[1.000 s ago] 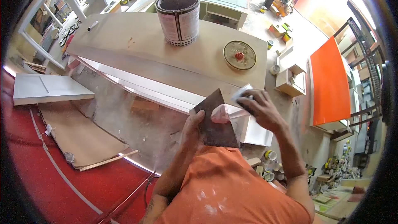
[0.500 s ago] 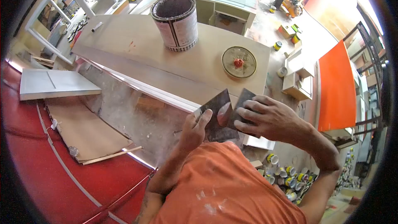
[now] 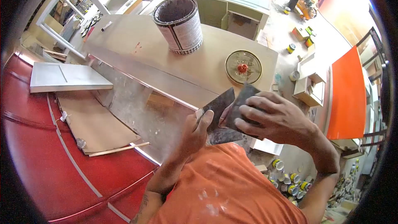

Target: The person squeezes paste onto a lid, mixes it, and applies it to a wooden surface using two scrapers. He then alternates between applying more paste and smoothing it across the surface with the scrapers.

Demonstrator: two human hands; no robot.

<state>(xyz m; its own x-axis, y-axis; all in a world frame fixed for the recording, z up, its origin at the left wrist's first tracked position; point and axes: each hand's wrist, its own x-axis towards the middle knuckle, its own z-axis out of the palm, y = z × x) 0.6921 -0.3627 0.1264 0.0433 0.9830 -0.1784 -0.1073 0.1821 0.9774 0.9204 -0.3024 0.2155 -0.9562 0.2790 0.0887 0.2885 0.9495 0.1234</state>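
My left hand (image 3: 195, 130) is closed on a dark, flat putty spreader (image 3: 219, 107), thumb pressed on its face. My right hand (image 3: 275, 116) grips a second dark spreader (image 3: 245, 95), fingers curled over its face. A smear of pinkish putty (image 3: 224, 116) shows between the two blades, just in front of my orange shirt. Beyond my hands, a round metal lid (image 3: 233, 61) lies on the brown board, with a small red lump (image 3: 242, 68) at its middle. A large open can (image 3: 186, 37) with a stained inside stands behind it.
The long brown board (image 3: 120, 37) stretches ahead of me. On the left are a white panel (image 3: 66, 76), a brown sheet (image 3: 97, 120) and a red surface (image 3: 33, 149). An orange panel (image 3: 348, 95) stands right. Several small cans (image 3: 293, 190) crowd the floor at lower right.
The right spreader has tilted and shifted, now standing more upright against the left one, and less putty shows between them. The whole scene has slid slightly right as the head turned.
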